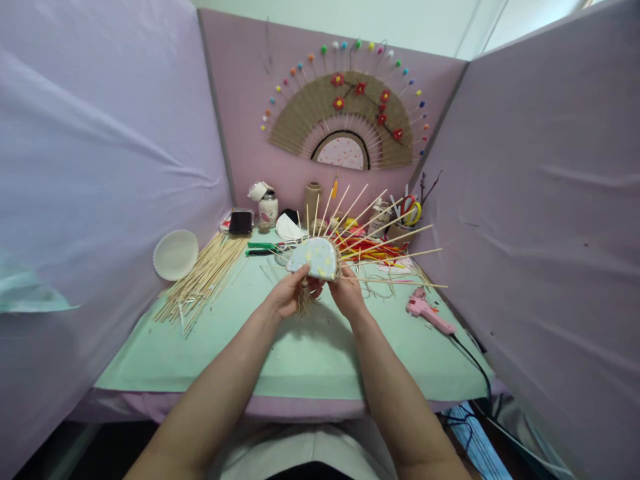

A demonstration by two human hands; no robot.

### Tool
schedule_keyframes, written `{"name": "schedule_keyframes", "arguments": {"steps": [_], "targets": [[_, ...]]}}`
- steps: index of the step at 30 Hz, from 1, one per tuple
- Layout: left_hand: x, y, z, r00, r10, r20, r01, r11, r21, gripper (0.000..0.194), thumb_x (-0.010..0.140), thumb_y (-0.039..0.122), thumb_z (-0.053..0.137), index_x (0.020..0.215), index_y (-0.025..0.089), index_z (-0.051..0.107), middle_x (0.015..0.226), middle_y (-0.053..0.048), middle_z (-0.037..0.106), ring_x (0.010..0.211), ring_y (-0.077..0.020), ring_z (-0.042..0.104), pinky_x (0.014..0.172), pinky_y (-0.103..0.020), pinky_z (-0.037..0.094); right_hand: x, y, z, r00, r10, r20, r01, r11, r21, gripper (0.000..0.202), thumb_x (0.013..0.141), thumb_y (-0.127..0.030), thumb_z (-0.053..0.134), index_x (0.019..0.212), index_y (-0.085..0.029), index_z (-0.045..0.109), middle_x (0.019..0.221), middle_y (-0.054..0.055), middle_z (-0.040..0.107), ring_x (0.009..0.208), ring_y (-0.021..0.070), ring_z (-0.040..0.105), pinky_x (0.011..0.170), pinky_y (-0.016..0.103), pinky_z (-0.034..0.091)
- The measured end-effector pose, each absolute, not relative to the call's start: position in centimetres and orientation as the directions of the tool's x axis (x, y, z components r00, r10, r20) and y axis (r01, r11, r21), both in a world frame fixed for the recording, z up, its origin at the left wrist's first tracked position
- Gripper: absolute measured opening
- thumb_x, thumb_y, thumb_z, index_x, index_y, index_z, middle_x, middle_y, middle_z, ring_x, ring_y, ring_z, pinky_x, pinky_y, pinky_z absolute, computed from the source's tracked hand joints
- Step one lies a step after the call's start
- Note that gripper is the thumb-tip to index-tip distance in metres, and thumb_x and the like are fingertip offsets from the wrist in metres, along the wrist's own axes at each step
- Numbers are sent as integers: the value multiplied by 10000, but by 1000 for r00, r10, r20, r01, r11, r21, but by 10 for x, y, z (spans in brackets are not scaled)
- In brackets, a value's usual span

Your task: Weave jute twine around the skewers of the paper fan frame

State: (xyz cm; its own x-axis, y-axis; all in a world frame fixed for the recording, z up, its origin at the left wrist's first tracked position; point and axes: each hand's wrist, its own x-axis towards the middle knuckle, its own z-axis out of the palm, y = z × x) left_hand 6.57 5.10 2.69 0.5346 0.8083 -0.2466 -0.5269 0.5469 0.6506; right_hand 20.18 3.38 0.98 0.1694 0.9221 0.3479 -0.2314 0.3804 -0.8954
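Note:
Both hands hold a half-round fan base above the table, covered in pale blue cloth with yellow spots. Thin wooden sticks spread from its curved edge upward and to the right. My left hand grips the lower left part, its thumb on the cloth face. A twine tassel hangs from the base beside those fingers. My right hand is closed round the lower right edge, with its fingertips partly hidden behind the base.
Loose sticks lie in a heap at left, near a white dish. Green-handled pliers rest behind the base. A pink glue gun with a black cord lies at right. A finished fan hangs on the back panel.

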Motion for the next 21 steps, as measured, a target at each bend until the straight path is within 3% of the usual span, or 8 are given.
{"name": "schedule_keyframes", "arguments": {"steps": [7,10,14,21], "targets": [[65,50,24,544,789,-286,-523,586,619,169,772,243,713,863,143,612,674,-18,648,618,-139,645,631,-278,549,218,29,19,117,945,304,-301,326,-896,223,778,-413,495,766,-231,624,833,48,686,788,222,619,720,366,501],[64,51,22,554,785,-278,-507,583,634,180,754,226,729,866,141,617,704,-24,662,613,-130,632,638,-285,552,227,29,17,56,966,254,-320,258,-911,249,756,-454,511,777,-226,610,853,45,678,799,221,620,732,363,496],[64,51,23,517,811,-275,-529,555,642,202,734,207,744,879,149,617,737,-17,667,618,-122,623,641,-290,557,237,23,22,6,959,285,-350,269,-897,188,710,-409,570,740,-228,613,800,31,656,757,196,598,744,345,483],[64,54,27,454,859,-234,-581,485,654,203,727,198,740,871,156,603,674,10,627,582,-107,601,587,-250,546,240,8,29,-117,961,252,-365,195,-910,190,650,-326,683,780,-217,597,618,-18,578,564,134,504,572,274,390]]}}
